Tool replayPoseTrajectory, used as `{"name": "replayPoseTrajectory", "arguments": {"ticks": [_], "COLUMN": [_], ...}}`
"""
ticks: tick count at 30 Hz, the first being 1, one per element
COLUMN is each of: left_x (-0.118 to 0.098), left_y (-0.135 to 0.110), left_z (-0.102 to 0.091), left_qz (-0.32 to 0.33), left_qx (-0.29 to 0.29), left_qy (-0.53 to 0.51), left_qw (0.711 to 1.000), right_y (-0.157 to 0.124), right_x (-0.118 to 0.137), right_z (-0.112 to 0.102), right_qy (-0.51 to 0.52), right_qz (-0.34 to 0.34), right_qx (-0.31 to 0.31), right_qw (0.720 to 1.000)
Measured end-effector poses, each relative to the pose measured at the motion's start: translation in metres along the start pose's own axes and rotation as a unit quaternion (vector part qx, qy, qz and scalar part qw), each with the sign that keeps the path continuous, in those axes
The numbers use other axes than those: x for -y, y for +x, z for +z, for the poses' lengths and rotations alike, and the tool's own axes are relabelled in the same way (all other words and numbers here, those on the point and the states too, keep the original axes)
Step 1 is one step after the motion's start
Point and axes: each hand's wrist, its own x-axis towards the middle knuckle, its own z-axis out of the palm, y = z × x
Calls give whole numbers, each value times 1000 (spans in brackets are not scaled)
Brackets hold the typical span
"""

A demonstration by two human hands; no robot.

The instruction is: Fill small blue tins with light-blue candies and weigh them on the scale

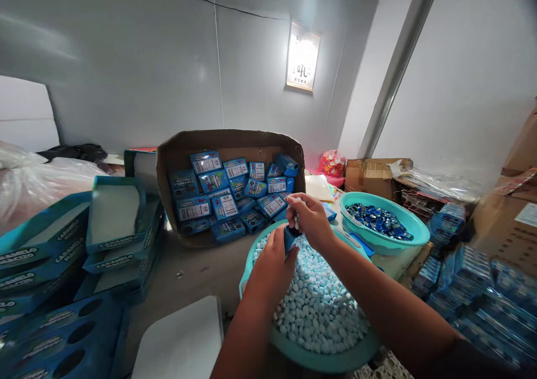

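Right fingers (pixel 301 199) hold pellets (pixel 297 221), seemingly over a container (pixel 289 238).

Place: a small packing workshop, judging by loose goods and printed packaging in quantity
Walls: plain grey panels (pixel 146 60) with visible seams, a thin cable (pixel 226 5) strung across, and a bright sign (pixel 302 60) bearing Chinese characters
Basins: white and pale blue pellets (pixel 323 312) in bulk in a large turquoise basin (pixel 308 362); shiny dark blue pieces (pixel 375 219) heaped in a second basin (pixel 386 246)
Open carton (pixel 201 140): jumbled blue packs (pixel 226 205), several showing barcodes
Left side: stacked blue trays (pixel 115 242) with repeated white lettering
Right side: a brown cardboard box (pixel 367 172) and piles of blue packages (pixel 461 273)
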Motion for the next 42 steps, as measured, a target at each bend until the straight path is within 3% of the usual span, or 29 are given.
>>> {"name": "replayPoseTrajectory", "arguments": {"ticks": [19, 33, 42], "left_x": [0, 6, 6], "left_y": [0, 4, 2], "left_z": [-1, 3, 2], "left_qz": [14, 19, 11], "left_qx": [-1, -6, -3], "left_qy": [-8, -2, 4], "left_qw": [1000, 1000, 1000], "right_y": [-1, -3, -4], "right_x": [-2, -1, 2], "right_z": [3, 6, 5], "right_qy": [-29, -44, -32], "right_qz": [-25, -80, -62], "right_qx": [-47, -9, 15], "right_qw": [998, 996, 997]}}
